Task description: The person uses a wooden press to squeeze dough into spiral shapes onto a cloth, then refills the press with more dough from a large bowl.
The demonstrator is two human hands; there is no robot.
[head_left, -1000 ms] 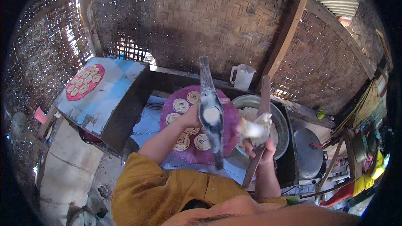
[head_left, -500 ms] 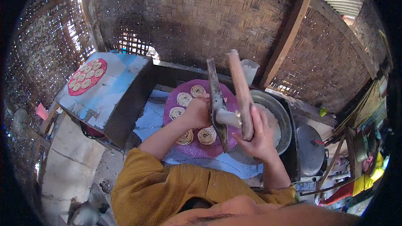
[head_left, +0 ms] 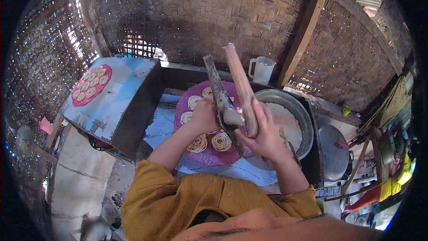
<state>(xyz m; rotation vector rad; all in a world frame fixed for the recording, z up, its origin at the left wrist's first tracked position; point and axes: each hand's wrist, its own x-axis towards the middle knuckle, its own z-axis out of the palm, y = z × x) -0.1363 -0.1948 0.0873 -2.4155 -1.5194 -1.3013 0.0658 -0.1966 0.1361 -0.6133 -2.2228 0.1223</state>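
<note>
I hold a two-part wooden hand press above a round purple mat [head_left: 209,156]. My left hand [head_left: 206,115] is closed around its dark, worn bar [head_left: 215,78]. My right hand [head_left: 266,138] grips the paler wooden handle [head_left: 240,76], fingers over its far side and thumb near the bars. A short whitish cylinder [head_left: 232,117] bridges the two bars, which lean away to the upper left. On the mat lie several coiled nests of pale noodle strands, among them one nest [head_left: 221,141] just below the press. My left hand and the press hide part of the mat.
Right of the mat stands a metal basin [head_left: 306,140] with pale flour or dough [head_left: 285,122]. Behind it is a translucent jug [head_left: 264,70]. A lidded dark pot [head_left: 332,154] sits farther right. At left, a box [head_left: 127,78] bears a pink mat [head_left: 81,103] with more nests.
Both hands and the press have shifted left. The two bars are a little closer together, and less of the cylinder shows between them. The jug is now in fuller view.
</note>
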